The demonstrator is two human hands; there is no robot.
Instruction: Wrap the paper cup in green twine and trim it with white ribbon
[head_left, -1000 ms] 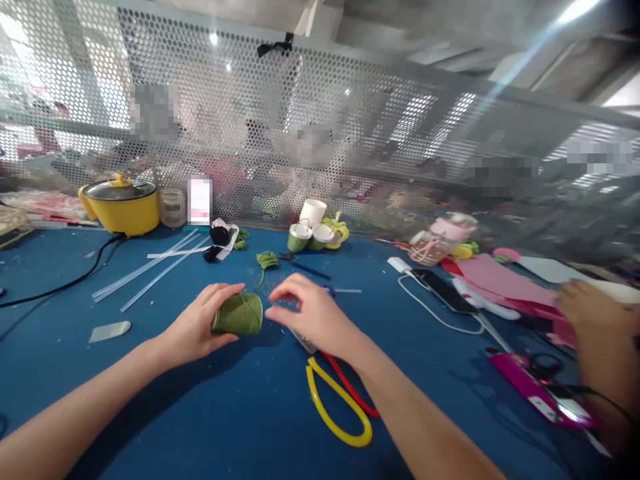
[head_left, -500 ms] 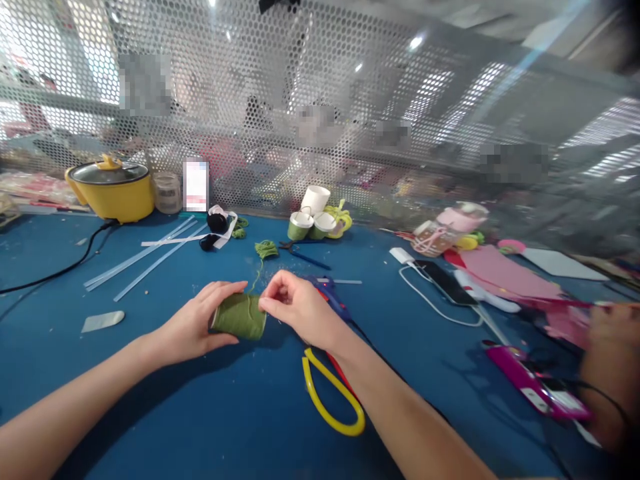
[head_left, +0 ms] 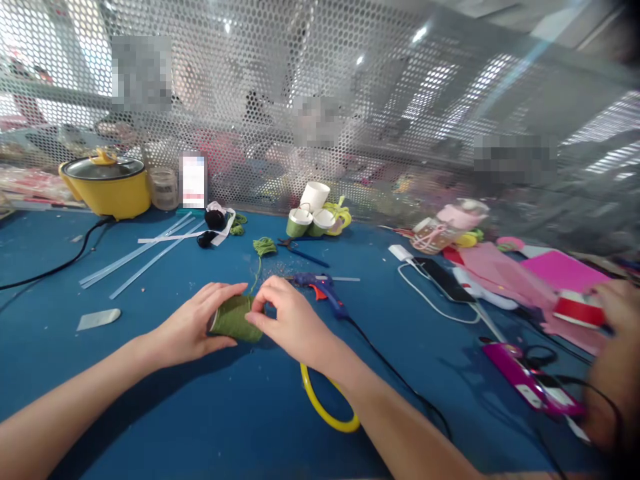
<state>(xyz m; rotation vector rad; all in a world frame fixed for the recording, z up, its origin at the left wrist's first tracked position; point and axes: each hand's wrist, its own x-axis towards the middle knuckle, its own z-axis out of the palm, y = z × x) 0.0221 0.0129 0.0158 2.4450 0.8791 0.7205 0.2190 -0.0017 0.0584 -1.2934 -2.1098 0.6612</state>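
Note:
My left hand [head_left: 200, 325] is wrapped round a small cup covered in green yarn [head_left: 233, 319], which lies on its side just above the table. At the cup's right end, my right hand [head_left: 287, 320] is closed in a pinch on the green yarn against the wrapped surface; its fingertips partly hide the strand. From there the strand runs up to a loose bundle of green yarn [head_left: 264, 247]. Just beyond my right hand lies a blue glue gun [head_left: 320, 285]. Partly under my right forearm is a yellow-handled tool [head_left: 325, 413].
Cups with green yarn [head_left: 300, 223] stand by the perforated screen, with pliers [head_left: 305, 250] before them. Left are a yellow electric pot [head_left: 107, 190], clear strips [head_left: 145, 257] and a phone [head_left: 193, 180]. Right are a phone [head_left: 443, 279], a magenta device [head_left: 525, 380] and another person's hand [head_left: 620, 307].
My right hand has shifted slightly left over the cup, still pinching. More of the glue gun shows. The other person's hand has moved up and now holds something red and white by a magenta sheet.

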